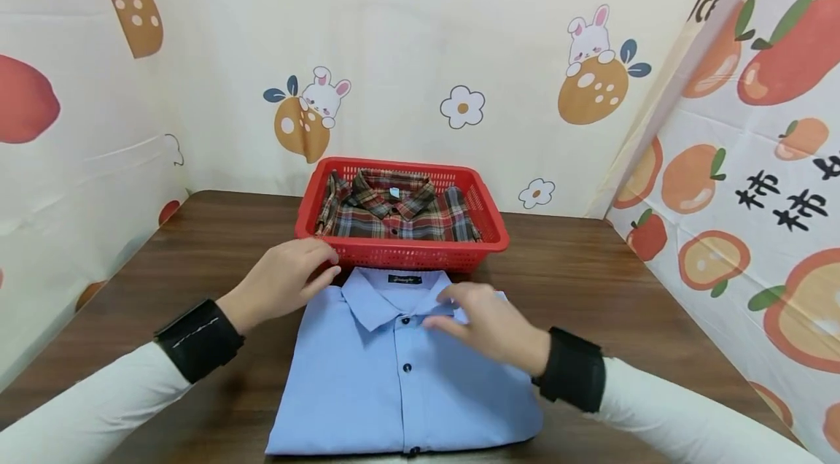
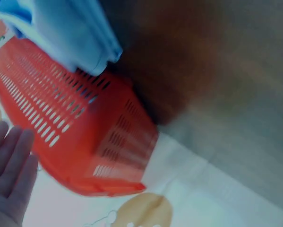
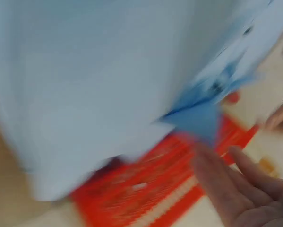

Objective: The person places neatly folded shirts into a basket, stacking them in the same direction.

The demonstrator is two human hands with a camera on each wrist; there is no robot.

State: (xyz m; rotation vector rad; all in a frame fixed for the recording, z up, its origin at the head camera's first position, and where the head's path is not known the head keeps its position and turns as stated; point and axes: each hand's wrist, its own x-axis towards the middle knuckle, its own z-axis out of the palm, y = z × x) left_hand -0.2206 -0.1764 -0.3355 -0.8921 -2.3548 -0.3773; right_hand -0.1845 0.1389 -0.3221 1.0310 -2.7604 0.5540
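"just in front of the red basket (image 1: pixel 420 254), what lies?"
"a folded blue shirt (image 1: pixel 348 391), its collar (image 1: pixel 367 306) nearest the basket."
"and the hands?"
"left hand (image 1: pixel 292 274) by the basket's front left corner, fingers straight, side by side; right hand (image 1: pixel 492 324) over the blue shirt's collar, before the basket, fingers loosely extended, thumb apart. whether either touches anything, i can't tell."
"inside the basket?"
"a folded plaid shirt (image 1: pixel 394 225)."

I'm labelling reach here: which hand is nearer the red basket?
Left. The left hand is by the red basket, at its near left corner; the right hand is farther off, over the blue shirt.
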